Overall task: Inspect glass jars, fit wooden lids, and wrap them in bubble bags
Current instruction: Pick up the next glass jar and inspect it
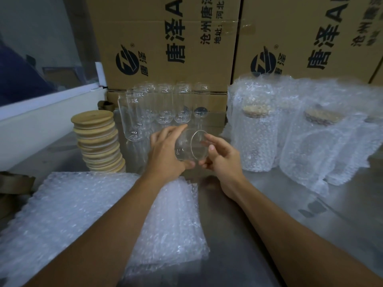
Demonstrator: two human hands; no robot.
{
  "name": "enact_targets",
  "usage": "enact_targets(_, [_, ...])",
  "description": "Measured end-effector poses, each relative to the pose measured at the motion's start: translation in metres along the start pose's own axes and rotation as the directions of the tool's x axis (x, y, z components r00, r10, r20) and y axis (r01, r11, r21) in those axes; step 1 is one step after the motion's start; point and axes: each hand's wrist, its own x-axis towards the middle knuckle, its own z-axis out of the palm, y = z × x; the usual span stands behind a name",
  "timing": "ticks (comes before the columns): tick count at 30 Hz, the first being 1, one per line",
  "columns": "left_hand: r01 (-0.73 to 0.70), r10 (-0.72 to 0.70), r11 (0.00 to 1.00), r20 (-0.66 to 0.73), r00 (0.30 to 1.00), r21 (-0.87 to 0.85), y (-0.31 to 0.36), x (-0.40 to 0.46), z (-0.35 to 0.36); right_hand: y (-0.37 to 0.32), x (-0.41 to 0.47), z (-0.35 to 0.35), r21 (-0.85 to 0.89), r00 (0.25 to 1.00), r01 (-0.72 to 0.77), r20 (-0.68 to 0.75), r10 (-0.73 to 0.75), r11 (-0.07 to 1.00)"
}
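Left hand (165,152) and right hand (222,158) grasp one glass jar (191,147), tilted, mouth toward the camera. Advised: rotate it slowly, checking rim and wall before lidding.

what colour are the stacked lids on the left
Light tan wood, seen in the head view: the stacked lids.

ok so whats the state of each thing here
held jar: tipped, lidless, in both hands
left hand: grips jar
right hand: holds jar rim
lid stack: leaning, unused
jar row: upright, lidless
wrapped jars: lidded, bagged
flat bubble bags: stacked, empty
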Motion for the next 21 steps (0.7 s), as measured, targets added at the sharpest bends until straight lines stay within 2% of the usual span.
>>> enact_targets(3, [0.000,0.000,1.000,-0.015,1.000,-0.002,0.000,-0.001,0.000,-0.003,-0.001,0.000,0.093,0.993,-0.078,0.098,0.069,0.993])
enact_targets(6, [0.005,-0.005,1.000,-0.018,1.000,0.011,-0.001,-0.001,0.000,-0.003,-0.003,0.001,0.090,0.989,-0.071,0.140,0.058,0.993])
enact_targets(10, [-0.029,0.028,0.999,0.023,0.999,0.028,0.001,-0.001,-0.003,0.001,-0.004,0.007,-0.017,0.997,0.030,0.068,-0.028,0.999])
enact_targets(15, [-0.082,0.081,0.997,0.084,0.993,0.015,0.006,-0.003,-0.002,0.008,-0.001,0.007,-0.178,0.996,0.068,-0.051,-0.078,0.982])
enact_targets(21, [-0.105,0.104,0.994,0.096,0.990,0.003,0.006,-0.003,-0.001,0.008,0.003,0.005,-0.109,0.994,0.021,-0.101,-0.032,0.994])
